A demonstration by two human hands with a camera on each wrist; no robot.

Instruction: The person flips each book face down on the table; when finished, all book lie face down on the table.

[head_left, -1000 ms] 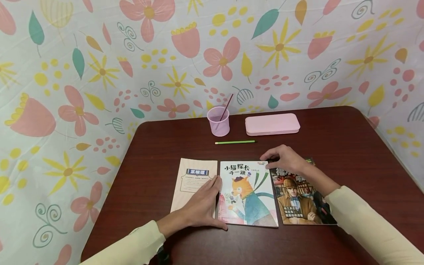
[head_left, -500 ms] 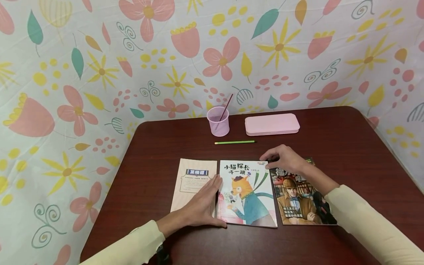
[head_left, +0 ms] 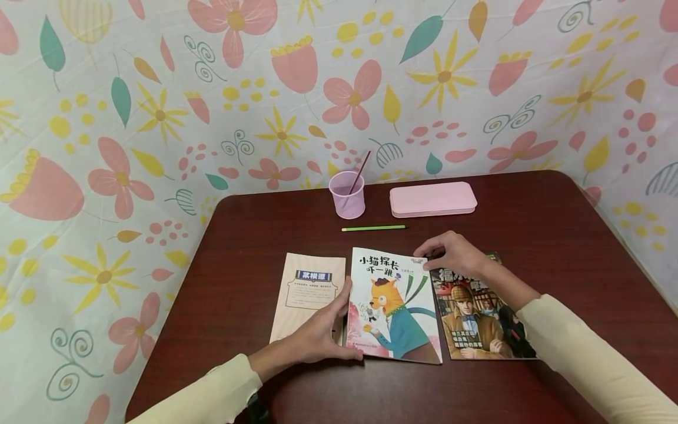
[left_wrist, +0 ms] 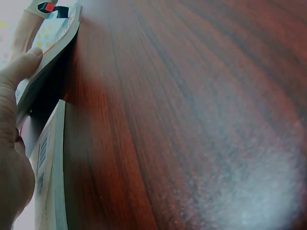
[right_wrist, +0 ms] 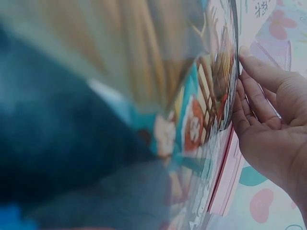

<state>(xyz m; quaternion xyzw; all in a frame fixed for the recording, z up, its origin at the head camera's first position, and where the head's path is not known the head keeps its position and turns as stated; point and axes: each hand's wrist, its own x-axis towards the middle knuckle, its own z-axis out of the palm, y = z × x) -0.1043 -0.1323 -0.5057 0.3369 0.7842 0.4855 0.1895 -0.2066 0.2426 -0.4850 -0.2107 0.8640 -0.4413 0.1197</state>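
Three books lie side by side on the dark red table (head_left: 551,247). The middle one is a cat picture book (head_left: 394,306). My left hand (head_left: 320,335) grips its left edge, thumb at the bottom corner. In the left wrist view my left hand's thumb (left_wrist: 24,67) presses that book's edge (left_wrist: 57,43), which is raised off the table. My right hand (head_left: 450,253) holds the book's top right corner with curled fingers. Up close in the right wrist view, the right hand's fingertips (right_wrist: 249,72) touch the cover's rim (right_wrist: 192,129). A beige book (head_left: 307,288) lies partly under my left hand.
A detective book (head_left: 484,321) lies to the right, under my right forearm. Behind the books are a green pencil (head_left: 373,228), a pink cup (head_left: 348,197) with a stick in it, and a pink case (head_left: 433,199). A floral cloth (head_left: 159,118) walls the table.
The cat book's far end has risen and tilted toward me. My left fingers have curled further round its left edge. The right hand stays at the top corner.
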